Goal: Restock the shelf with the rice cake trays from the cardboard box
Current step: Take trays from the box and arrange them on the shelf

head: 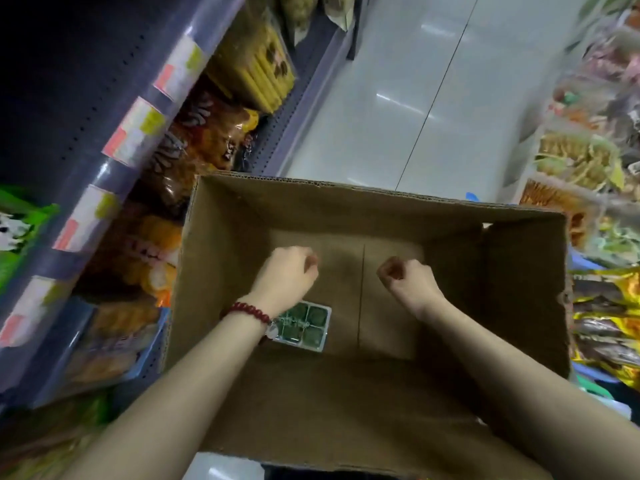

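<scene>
One rice cake tray [304, 327] lies flat on the bottom of the cardboard box [221, 237], toward the near-left part of the floor. Clear plastic tray with a pale rim, divided into square compartments holding dark green cakes; a strip of small print crosses the middle, too blurred to read. Its left edge is hidden under the left wrist.

The box is open-topped, plain brown, corrugated edge showing along the far rim. A centre seam runs along the bare bottom. The right wall is creased and torn at its upper edge.

Left hand [285, 273] is inside the box, above and just beyond the tray, fingers curled in a loose fist, gripping nothing. A dark red bead bracelet [247, 311] with a small pale charm sits on that wrist. Right hand [408, 277] is also inside the box, right of the seam, clenched and empty, well apart from the tray.

To the left, the shelf [114, 168] with a purple edge strip carrying price labels [138, 133]; packed snack bags [207, 133] in orange and yellow below it. On the right, more snack packets [581, 161]. Pale tiled floor [398, 98] stretches beyond the box.
</scene>
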Demonstrator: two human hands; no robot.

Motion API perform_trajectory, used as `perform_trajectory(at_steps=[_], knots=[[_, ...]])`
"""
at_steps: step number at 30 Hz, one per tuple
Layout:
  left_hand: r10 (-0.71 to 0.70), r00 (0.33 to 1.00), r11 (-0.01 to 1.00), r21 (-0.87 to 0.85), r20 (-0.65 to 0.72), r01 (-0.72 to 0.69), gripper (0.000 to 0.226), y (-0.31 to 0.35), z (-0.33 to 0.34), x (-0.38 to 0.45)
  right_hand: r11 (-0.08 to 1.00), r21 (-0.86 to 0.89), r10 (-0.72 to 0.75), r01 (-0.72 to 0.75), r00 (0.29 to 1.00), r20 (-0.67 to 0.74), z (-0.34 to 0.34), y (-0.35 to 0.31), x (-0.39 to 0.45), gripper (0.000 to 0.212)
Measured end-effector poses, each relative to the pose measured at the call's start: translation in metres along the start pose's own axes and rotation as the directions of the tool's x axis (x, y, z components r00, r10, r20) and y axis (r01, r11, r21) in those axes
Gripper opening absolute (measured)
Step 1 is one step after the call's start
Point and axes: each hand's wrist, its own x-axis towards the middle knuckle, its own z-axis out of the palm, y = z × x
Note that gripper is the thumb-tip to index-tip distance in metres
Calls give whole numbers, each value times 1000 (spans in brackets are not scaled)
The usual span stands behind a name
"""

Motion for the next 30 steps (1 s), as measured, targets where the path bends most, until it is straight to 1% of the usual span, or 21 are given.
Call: perform_trajectory(at_steps=[3, 9, 11, 13, 17, 20, 26, 28, 30], knots=[[-12, 997, 1000, -7, 81, 13, 26, -14, 38, 35, 999, 34, 15, -15, 1000, 19, 33, 20, 31, 18], [-25, 971, 999, 32, 237, 18, 26, -55, 104, 81, 994, 99, 28, -40, 993, 118, 85, 41, 65, 18], [-51, 961, 997, 77, 273, 31, 26, -74, 122, 87, 993, 108, 34, -47, 992, 124, 97, 46, 72, 22], [-81, 949, 986, 161, 304, 33, 31, -91, 137, 91, 995, 92, 27, -39, 991, 134, 109, 53, 78, 25], [-86, 944, 938, 344, 320, -31, 48, -124, 161, 100, 998, 52, 32, -41, 985, 167, 129, 69, 85, 25], [-101, 941, 909, 414, 324, -45, 59, -148, 174, 107, 996, 44, 64, -73, 982, 176, 137, 81, 89, 21], [-147, 933, 845, 532, 330, -55, 70, -175, 181, 112, 993, 41, 101, -109, 982, 162, 147, 97, 101, 17], [-170, 919, 835, 547, 356, -58, 71, -175, 175, 115, 993, 45, 104, -112, 982, 155, 150, 98, 104, 17], [-178, 901, 832, 550, 395, -76, 59, -171, 169, 119, 992, 53, 105, -115, 982, 157, 150, 97, 104, 16]])
